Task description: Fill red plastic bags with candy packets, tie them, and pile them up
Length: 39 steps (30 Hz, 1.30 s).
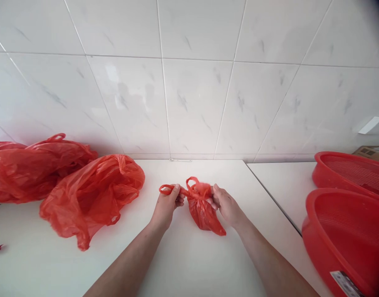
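Note:
A small red plastic bag [204, 212] lies on the white counter [183, 264] between my hands, folded into a tight bundle. My left hand [167, 204] is closed on one of its handle loops, pulling it out to the left. My right hand [226, 205] is closed on the bag's top at the other handle, whose loop sticks up above my fingers. Both forearms reach in from the bottom of the view.
Two crumpled red plastic bags lie at the left, one nearer [90, 198] and one behind it [34, 169]. Two red plastic colander baskets stand at the right, one close [347, 239] and one farther back [353, 171]. A white tiled wall [189, 82] backs the counter.

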Each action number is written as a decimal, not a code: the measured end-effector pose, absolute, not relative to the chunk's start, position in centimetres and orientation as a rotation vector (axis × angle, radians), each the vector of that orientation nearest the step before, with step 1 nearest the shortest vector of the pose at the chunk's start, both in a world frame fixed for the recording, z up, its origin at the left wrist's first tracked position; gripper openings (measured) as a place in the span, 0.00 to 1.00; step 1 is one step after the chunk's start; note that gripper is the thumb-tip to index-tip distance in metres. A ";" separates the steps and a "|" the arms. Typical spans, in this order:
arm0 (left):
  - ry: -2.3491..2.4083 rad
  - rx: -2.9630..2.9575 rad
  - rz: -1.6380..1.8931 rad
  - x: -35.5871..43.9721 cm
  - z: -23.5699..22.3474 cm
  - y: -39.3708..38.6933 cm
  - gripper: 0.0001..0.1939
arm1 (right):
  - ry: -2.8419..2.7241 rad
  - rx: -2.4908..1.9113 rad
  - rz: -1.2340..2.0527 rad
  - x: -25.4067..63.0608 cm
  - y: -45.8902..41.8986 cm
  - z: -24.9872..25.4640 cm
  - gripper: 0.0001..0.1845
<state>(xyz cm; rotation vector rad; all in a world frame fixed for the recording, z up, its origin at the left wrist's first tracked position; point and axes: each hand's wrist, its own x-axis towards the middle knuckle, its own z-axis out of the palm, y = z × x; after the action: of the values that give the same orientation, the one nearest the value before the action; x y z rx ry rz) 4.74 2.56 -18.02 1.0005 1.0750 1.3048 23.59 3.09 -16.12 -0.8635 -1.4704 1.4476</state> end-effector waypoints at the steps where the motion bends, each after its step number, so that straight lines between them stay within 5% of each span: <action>1: 1.057 1.007 1.316 4.7 -17.9 2.6 0.17 | -1.551 -0.879 1.416 23.4 2.8 -15.9 0.28; 5: 1.068 1.110 1.345 4.7 -17.0 2.2 0.16 | -1.674 -1.003 1.337 22.2 1.8 -15.6 0.18; 9: 1.061 1.315 1.263 5.4 -16.0 1.1 0.13 | -1.648 -1.055 1.387 21.4 1.6 -15.8 0.23; 14: 1.071 1.730 1.323 6.9 -16.7 -0.2 0.17 | -1.533 -1.050 1.348 21.5 2.5 -16.8 0.08; 17: 1.173 2.138 1.399 7.6 -17.5 -0.4 0.31 | -1.441 -1.140 1.371 21.7 3.0 -17.5 0.13; 20: 1.282 2.350 1.222 7.6 -17.7 0.0 0.21 | -1.430 -1.139 1.398 21.9 3.2 -17.8 0.16; 23: 1.328 2.257 1.157 6.9 -17.7 0.7 0.03 | -1.400 -1.058 1.488 22.3 3.2 -17.9 0.17; 27: 1.446 1.880 1.190 6.4 -18.4 1.3 0.14 | -1.344 -0.929 1.667 22.9 3.4 -18.1 0.16; 34: 1.373 1.537 1.210 7.2 -18.6 0.8 0.07 | -1.136 -0.839 1.837 23.0 3.4 -19.2 0.12; 39: 1.346 1.754 1.175 7.2 -18.1 0.5 0.17 | -1.050 -0.823 1.851 22.6 3.4 -19.5 0.11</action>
<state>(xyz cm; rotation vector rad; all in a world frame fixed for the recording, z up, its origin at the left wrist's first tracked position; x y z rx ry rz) 7.17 0.52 -18.14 1.7542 1.3460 1.1753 22.63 3.39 -19.55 -0.8225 -1.0502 1.8507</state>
